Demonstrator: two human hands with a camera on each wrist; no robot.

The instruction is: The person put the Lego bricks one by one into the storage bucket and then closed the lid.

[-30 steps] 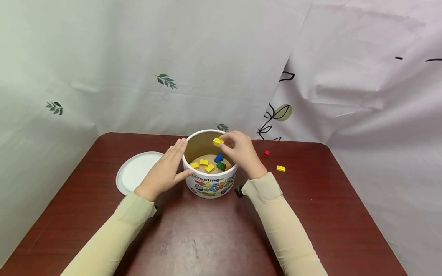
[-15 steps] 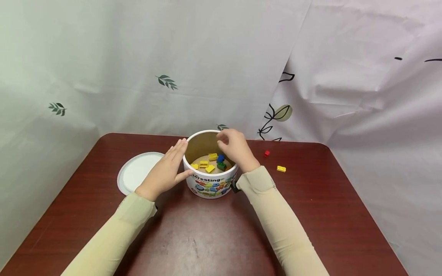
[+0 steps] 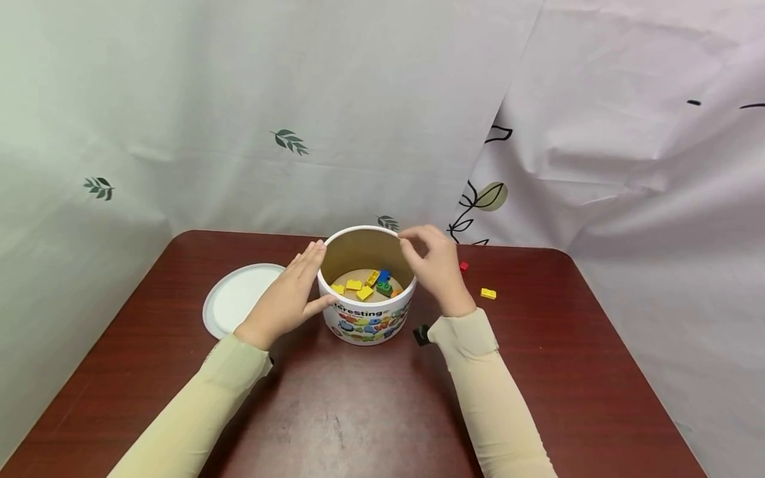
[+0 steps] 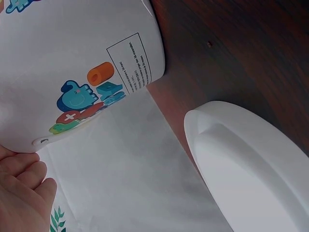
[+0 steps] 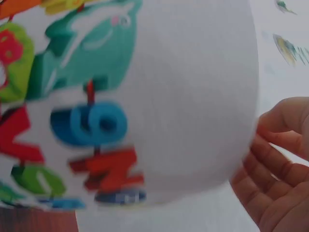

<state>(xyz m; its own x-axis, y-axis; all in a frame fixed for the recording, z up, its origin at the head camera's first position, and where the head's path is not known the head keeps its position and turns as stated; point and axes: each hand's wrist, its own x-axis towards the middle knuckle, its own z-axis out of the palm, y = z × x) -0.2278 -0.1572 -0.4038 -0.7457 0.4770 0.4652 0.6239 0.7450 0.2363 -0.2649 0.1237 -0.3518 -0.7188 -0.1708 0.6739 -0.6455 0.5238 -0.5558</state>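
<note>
A white round bucket [image 3: 366, 325] with colourful printing stands at the table's far middle. Several yellow bricks [image 3: 354, 285] lie on its floor beside a blue brick [image 3: 384, 275], a green brick [image 3: 384, 289] and a partly hidden orange piece [image 3: 397, 293]. With fingers straight, my left hand [image 3: 287, 299] rests against the bucket's left rim; the left wrist view shows its fingers at the bucket wall [image 4: 72, 58]. My right hand [image 3: 439, 269] is at the right rim, fingers loosely bent. Nothing shows between its fingers in the right wrist view, where the hand [image 5: 282, 166] is beside the printed wall.
The white lid [image 3: 239, 299] lies on the reddish-brown table [image 3: 346, 411] left of the bucket, partly behind my left hand. To the right lie a yellow brick [image 3: 488, 293] and a small red brick [image 3: 463, 266]. A pale printed sheet [image 3: 358, 119] hangs behind the table.
My right hand has let a yellow brick go into the bucket, where it lies near the blue one. The hand has then moved right to the rim. My left hand stays put.
</note>
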